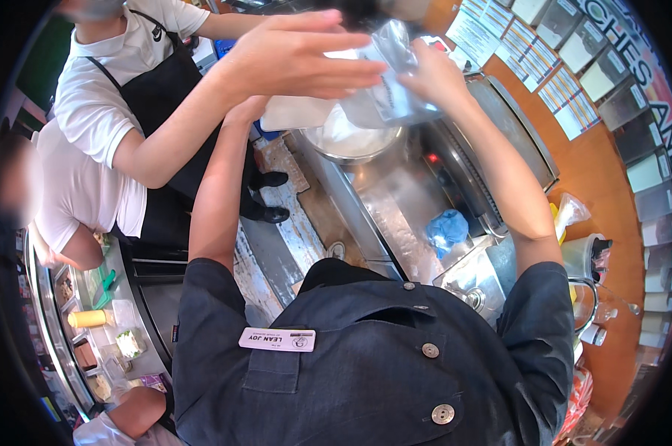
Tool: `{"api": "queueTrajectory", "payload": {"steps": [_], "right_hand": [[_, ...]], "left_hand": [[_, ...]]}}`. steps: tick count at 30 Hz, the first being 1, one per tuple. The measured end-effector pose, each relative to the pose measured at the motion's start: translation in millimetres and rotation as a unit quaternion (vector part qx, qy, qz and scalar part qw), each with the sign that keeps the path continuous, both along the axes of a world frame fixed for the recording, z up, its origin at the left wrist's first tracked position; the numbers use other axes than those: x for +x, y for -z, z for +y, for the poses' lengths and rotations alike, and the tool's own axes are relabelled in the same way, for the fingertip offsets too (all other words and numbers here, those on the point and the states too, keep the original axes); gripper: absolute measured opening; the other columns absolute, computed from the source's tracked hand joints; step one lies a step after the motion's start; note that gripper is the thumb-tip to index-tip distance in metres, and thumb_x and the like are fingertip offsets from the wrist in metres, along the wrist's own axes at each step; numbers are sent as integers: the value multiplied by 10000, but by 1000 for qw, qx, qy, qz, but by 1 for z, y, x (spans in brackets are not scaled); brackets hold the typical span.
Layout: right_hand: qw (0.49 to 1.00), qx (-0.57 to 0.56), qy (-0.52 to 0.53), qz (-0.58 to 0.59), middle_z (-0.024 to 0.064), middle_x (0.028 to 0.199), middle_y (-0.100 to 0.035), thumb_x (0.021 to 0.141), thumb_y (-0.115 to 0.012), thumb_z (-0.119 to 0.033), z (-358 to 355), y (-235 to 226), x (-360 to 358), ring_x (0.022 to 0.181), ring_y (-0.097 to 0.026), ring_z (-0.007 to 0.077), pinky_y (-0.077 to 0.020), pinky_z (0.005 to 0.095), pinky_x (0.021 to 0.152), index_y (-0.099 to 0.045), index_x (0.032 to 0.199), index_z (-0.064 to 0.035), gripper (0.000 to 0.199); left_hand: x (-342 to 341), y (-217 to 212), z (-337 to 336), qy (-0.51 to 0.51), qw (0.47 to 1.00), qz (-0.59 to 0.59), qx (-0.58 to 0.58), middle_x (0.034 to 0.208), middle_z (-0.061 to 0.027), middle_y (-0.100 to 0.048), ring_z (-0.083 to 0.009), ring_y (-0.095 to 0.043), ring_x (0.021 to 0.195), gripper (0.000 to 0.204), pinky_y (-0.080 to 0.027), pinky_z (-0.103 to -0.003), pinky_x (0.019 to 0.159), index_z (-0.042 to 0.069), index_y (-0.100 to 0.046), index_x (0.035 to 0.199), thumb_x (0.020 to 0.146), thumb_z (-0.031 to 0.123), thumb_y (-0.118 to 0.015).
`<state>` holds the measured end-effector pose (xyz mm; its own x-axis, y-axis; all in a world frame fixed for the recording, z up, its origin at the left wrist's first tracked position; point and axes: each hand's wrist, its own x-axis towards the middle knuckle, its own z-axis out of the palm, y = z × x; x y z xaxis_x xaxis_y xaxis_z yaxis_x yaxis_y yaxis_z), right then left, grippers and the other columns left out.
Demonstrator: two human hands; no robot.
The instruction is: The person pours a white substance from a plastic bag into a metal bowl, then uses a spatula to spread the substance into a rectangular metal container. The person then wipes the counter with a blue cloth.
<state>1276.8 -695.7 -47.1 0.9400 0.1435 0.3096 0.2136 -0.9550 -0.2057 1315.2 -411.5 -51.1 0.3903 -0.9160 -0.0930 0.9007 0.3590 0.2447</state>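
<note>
My right hand (434, 73) grips a clear plastic bag (395, 85), which hangs crumpled and partly blurred over the counter. My left hand (245, 110) is at the edge of a pale, flat-sided thing (299, 113) whose kind I cannot make out. It seems closed on that edge, though a co-worker's forearm hides most of its fingers. The co-worker's hand (313, 59) reaches across from the left, fingers stretched out and blurred, in front of the pale thing and near the bag. Just below sits a round metal bowl (354, 152) with something white in it.
Below the bowl runs a metal counter (395, 223) with a blue cloth (447, 229) and a small sink (473, 286). A dark metal appliance (462, 163) stands beside it. Co-workers in a black apron (157, 89) and a white shirt (91, 171) stand close on the left, by a food counter (146, 327).
</note>
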Motion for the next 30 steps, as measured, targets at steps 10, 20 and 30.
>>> {"api": "queueTrajectory", "payload": {"steps": [10,20,30], "right_hand": [[988,77,48,-124,222,991,-600,663,-736,-325,-20,1,-45,925,-602,363,-492,445,777,-458,1091,0,605],[732,623,152,-231,164,1062,-601,763,-708,-73,-154,-30,-251,958,-608,207,-497,340,812,-483,1164,74,482],[508,553,496,-437,145,1005,-608,805,-627,-114,-158,101,-554,898,-605,209,-524,334,757,-513,1159,41,404]], "left_hand": [[-6,45,14,-393,637,-565,347,1134,-107,-571,-233,-565,1037,554,-464,-356,895,9,-493,1204,693,34,-705],[17,67,29,-396,663,-548,323,1183,-58,-543,-210,-512,1103,629,-428,-331,929,49,-537,1183,599,1,-766],[-4,37,-8,-389,639,-605,272,1252,-135,-507,-269,-487,1167,702,-392,-372,990,-10,-421,1273,632,-11,-705]]}}
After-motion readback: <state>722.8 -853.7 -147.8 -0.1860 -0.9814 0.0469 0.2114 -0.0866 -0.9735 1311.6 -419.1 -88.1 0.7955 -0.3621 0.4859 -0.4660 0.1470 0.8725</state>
